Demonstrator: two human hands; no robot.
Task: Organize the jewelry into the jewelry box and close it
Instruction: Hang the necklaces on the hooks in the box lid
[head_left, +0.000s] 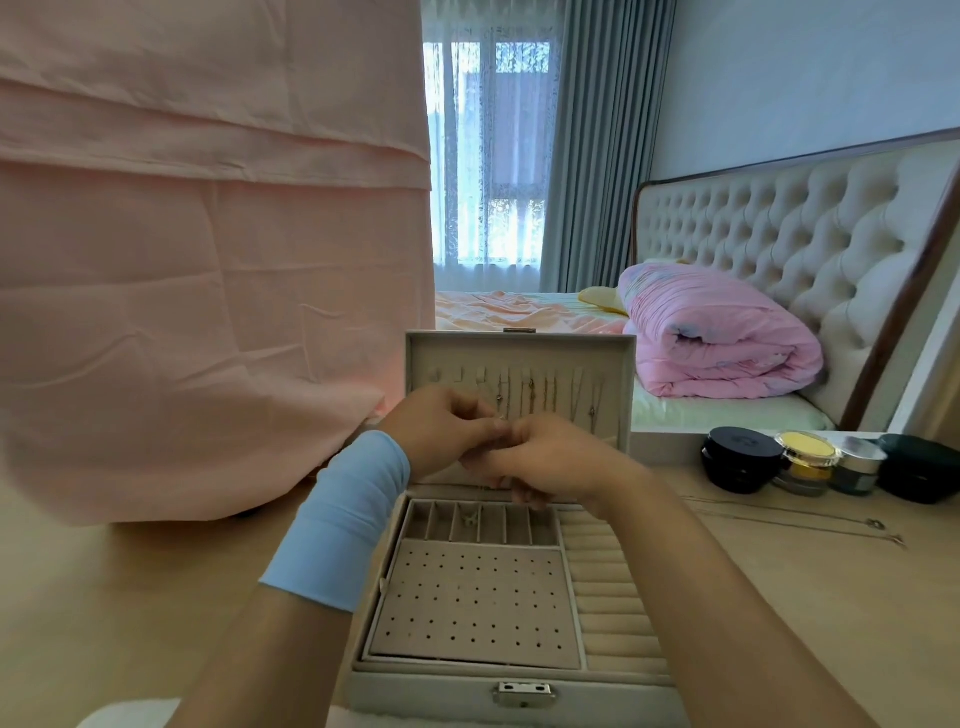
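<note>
An open grey jewelry box (519, 699) stands on the wooden table in front of me. Its raised lid (618, 364) has several thin necklaces (550, 395) hanging on hooks inside. The tray holds narrow slots, a perforated earring pad (475, 603) and ring rolls (605, 587). My left hand (439, 426) and my right hand (550, 460) meet above the slots, fingertips pinching a fine chain (483, 491) between them. One small piece (470, 518) lies in a slot. Two more chains (810, 519) lie on the table at the right.
A pink cloth (208, 260) drapes over something tall at the left. Several cosmetic jars (805, 462) stand at the right back of the table. Behind are a bed with a rolled pink quilt (722, 338) and a tufted headboard.
</note>
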